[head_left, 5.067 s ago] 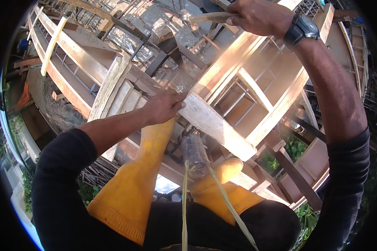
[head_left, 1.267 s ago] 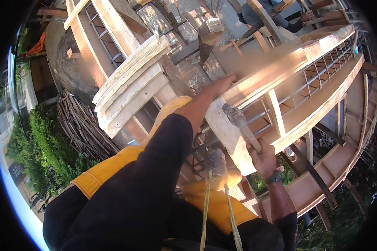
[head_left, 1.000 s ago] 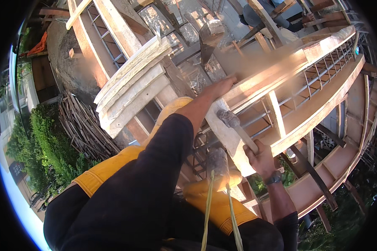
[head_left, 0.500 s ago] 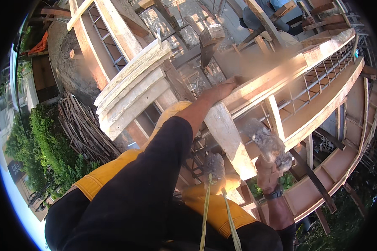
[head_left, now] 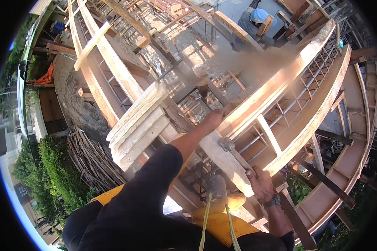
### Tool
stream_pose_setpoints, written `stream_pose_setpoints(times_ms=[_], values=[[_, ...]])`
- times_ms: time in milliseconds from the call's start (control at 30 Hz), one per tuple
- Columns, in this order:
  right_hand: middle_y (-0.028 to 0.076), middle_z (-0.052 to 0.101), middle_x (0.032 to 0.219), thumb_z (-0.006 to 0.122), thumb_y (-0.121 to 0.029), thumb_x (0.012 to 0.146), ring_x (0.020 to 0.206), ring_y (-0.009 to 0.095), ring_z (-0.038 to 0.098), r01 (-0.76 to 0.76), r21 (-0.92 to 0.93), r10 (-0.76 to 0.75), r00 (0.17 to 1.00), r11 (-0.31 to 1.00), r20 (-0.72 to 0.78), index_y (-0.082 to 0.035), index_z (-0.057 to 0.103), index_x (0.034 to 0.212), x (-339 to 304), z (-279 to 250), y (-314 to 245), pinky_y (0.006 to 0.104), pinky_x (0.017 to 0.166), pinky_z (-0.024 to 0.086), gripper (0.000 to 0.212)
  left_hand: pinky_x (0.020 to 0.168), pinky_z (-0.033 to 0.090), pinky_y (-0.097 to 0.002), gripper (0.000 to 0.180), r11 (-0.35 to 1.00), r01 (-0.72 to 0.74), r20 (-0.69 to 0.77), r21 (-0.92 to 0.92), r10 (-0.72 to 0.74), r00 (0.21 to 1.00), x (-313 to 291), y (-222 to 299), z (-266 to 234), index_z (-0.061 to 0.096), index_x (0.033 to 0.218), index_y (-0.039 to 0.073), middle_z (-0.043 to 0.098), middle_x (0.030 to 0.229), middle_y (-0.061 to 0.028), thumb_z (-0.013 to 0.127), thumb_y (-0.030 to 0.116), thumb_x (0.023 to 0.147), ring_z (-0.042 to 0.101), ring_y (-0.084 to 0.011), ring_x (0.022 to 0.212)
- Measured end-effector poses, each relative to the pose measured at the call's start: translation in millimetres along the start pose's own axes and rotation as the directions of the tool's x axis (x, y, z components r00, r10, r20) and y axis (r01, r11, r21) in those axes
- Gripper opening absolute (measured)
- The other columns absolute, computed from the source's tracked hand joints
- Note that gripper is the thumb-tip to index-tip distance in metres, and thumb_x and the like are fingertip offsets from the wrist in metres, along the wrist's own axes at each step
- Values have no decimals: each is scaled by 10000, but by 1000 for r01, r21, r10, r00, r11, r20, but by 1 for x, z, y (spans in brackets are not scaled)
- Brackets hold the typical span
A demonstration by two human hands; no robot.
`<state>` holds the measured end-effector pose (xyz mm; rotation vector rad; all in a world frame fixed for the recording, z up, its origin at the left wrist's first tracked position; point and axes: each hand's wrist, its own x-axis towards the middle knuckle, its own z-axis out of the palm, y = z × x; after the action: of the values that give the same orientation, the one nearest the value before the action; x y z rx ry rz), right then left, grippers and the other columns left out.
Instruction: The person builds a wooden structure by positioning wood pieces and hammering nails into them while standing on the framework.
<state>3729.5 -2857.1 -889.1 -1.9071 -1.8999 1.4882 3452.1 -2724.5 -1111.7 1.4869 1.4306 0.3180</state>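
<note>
The hammer point(head_left: 238, 157) is clasped in the right hand point(head_left: 262, 183); the grip of the left hand point(head_left: 214, 119) cannot be told.

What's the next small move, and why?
Probably a light tap with the hammer: the right hand holds it head-first over the pale board, and the left hand sits clear, at the near end of the long beam.

Before me, a long, curving trough of light-brown wooden planks point(head_left: 259, 100) holds a grey steel rebar cage point(head_left: 299, 98), and a short pale wooden crosspiece point(head_left: 269, 134) bridges its sides. Across its near end runs a flat, whitish wooden board point(head_left: 222, 161), my grey-headed, wooden-handled hammer point(head_left: 227, 144) over it; contact is unclear.
</note>
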Motion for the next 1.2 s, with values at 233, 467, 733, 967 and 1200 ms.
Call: stream_pose_setpoints(times_ms=[233, 467, 733, 967, 1200], values=[[155, 624, 637, 801, -453, 880, 585, 328, 657, -177, 47, 180, 893, 983, -413, -25, 665, 946, -19, 29, 54, 439, 559, 494, 454, 951, 471, -466, 320, 945, -247, 57, 214, 240, 969, -115, 88, -133, 596, 1214, 49, 608, 1147, -177, 673, 196, 939, 587, -360, 1075], [120, 647, 673, 818, -501, 845, 593, 314, 665, -120, -69, 65, 845, 990, -530, -39, 694, 963, -34, -20, 45, 431, 559, 517, 492, 1031, 420, -476, 537, 857, -316, 57, 406, 321, 945, -188, 108, -186, 562, 1259, 58, 549, 1234, -172, 834, 201, 819, 509, -362, 1189], [238, 639, 915, 650, -428, 1002, 847, 413, 655, 232, 106, -210, 959, 967, -192, 23, 611, 1141, -13, 3, -32, 494, 779, 539, 473, 967, 495, -365, 453, 690, 196, 215, -697, -60, 975, -142, 198, -28, 621, 1207, -4, 667, 1128, -135, 711, 382, 988, 628, -209, 1082], [219, 624, 1216, 778, -410, 858, 1132, 406, 593, -31, -496, -138, 944, 868, -299, 3, 579, 1243, 93, -46, 61, 494, 987, 465, 599, 882, 478, -316, 161, 697, -95, -132, -711, 1, 991, -75, 153, -16, 646, 917, 8, 650, 948, -73, 593, 160, 934, 618, -163, 964], [205, 731, 1032, 761, -395, 881, 1062, 389, 679, -47, -392, -55, 968, 919, -246, -29, 608, 1199, 124, -36, 75, 522, 911, 525, 508, 1053, 392, -503, 123, 835, -527, -283, -160, 472, 835, -42, 95, -8, 642, 1035, 145, 627, 1094, -83, 591, 79, 945, 533, -334, 1225]])
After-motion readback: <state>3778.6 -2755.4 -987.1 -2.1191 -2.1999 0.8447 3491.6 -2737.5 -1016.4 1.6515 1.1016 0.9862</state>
